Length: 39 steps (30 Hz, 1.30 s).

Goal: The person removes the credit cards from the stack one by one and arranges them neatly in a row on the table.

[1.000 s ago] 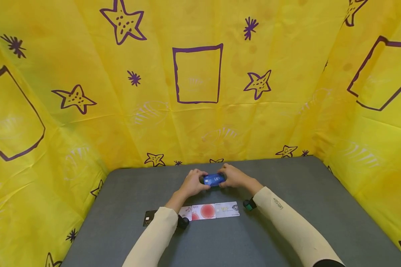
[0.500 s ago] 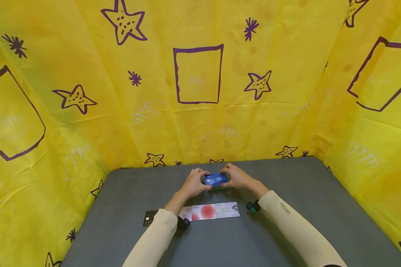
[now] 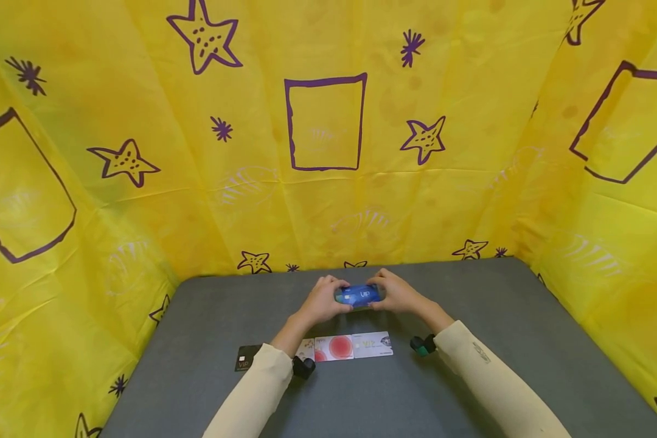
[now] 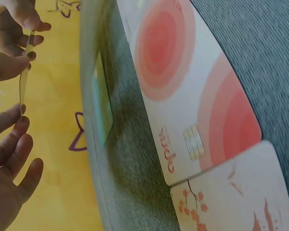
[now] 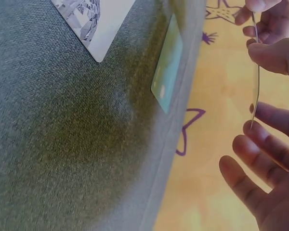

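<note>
A blue bank-style card [image 3: 357, 295] marked VIP is held between both hands, above the far part of the table. My left hand [image 3: 323, 301] pinches its left end between thumb and fingers, and my right hand [image 3: 402, 295] pinches its right end the same way. Seen edge-on in the right wrist view, this blue card [image 5: 258, 82] looks thin and slightly bowed. Below it on the cloth lies a green card [image 4: 102, 103]. Nearer the person is a row with a red-circle card [image 3: 334, 348] and a white VIP card [image 3: 373, 344].
A black VIP card [image 3: 244, 358] ends the row at the left, partly behind the left sleeve. Beside it is a white blossom card [image 4: 231, 202]. The grey table [image 3: 361, 401] is bounded by yellow patterned cloth walls [image 3: 328, 213] at the back and sides.
Both hands have shifted a little to the right with the blue card, the right forearm most of all. The cards in the row have not moved.
</note>
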Available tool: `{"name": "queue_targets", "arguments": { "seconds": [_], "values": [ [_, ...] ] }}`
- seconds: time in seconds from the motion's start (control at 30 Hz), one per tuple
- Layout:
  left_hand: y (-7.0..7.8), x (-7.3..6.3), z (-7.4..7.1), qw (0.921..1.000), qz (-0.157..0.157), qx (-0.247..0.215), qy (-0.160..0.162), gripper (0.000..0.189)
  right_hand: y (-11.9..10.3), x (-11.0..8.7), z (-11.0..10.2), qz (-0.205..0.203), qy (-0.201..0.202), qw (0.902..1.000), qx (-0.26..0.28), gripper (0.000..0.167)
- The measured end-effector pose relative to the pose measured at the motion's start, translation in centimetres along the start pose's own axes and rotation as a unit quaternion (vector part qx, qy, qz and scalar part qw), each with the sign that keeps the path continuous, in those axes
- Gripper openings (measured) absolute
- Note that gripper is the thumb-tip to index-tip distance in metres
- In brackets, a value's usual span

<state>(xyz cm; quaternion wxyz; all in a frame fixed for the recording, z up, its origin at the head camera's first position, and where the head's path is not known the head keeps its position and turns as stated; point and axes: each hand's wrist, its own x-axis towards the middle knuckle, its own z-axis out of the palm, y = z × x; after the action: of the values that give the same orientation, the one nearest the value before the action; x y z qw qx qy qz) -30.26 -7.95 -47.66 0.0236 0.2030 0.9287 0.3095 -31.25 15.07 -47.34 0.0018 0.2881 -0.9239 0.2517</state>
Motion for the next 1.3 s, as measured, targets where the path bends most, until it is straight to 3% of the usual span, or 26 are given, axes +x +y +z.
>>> {"name": "queue_targets", "arguments": {
  "seconds": [0.57,1.1,1.3],
  "values": [
    [2.8,-0.6,1.4,0.9991,0.037,0.021,0.001,0.052,0.8,-3.6,-1.1,0.01,0.029,0.9989,0.035,0.048],
    [4.6,-0.5,5.0,0.9948,0.058,0.074,-0.038,0.053,2.9,-7.2,-0.6,0.034,0.029,0.9982,0.04,0.046],
    [4.9,-0.5,6.4,0.9944,0.045,0.08,-0.053,0.054,3.6,-8.0,-0.3,0.048,0.011,0.9984,0.027,0.046]
  ]
}}
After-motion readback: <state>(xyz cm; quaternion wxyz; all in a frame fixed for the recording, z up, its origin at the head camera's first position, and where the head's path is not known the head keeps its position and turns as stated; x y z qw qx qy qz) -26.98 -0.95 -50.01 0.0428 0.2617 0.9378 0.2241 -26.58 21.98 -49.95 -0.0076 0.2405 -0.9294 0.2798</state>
